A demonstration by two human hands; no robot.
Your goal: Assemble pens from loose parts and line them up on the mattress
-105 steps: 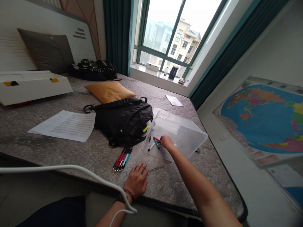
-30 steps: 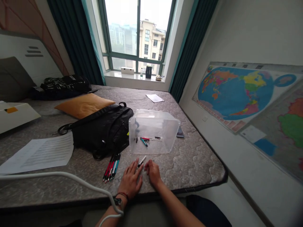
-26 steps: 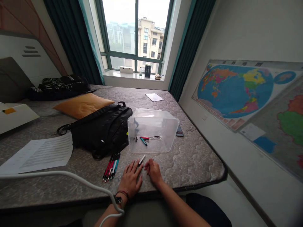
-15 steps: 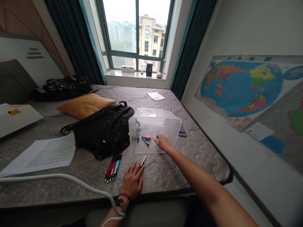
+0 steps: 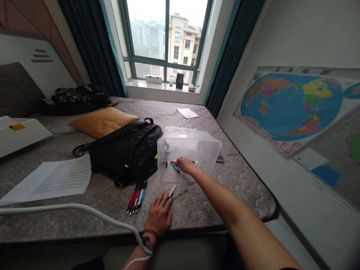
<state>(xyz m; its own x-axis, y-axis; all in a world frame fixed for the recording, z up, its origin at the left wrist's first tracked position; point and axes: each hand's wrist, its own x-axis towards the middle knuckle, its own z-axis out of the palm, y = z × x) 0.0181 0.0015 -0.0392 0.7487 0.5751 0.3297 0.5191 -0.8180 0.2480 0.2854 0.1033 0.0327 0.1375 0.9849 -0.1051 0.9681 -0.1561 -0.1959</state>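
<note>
My right hand (image 5: pixel 184 165) reaches into a clear plastic box (image 5: pixel 206 148) on the mattress. Its fingers are curled down over small pen pieces, a red one (image 5: pixel 173 162) and a teal one (image 5: pixel 176 168). I cannot make out what they pinch. My left hand (image 5: pixel 159 214) lies flat near the mattress's front edge, fingers stretched out. A white pen (image 5: pixel 171 190) with a black tip rests at its fingertips. A bundle of red, black and teal pens (image 5: pixel 137 195) lies just left of that hand.
A black bag (image 5: pixel 126 152) sits against the box's left side, with a printed sheet (image 5: pixel 50 180) further left. An orange cushion (image 5: pixel 102 122) lies behind it and a phone (image 5: pixel 220 158) right of the box. A white cable (image 5: pixel 70 207) crosses the foreground. The mattress edge drops off at right.
My right hand left the white pen beside my left hand and went forward into the clear box, then slid left over the pen pieces. The left hand stayed flat.
</note>
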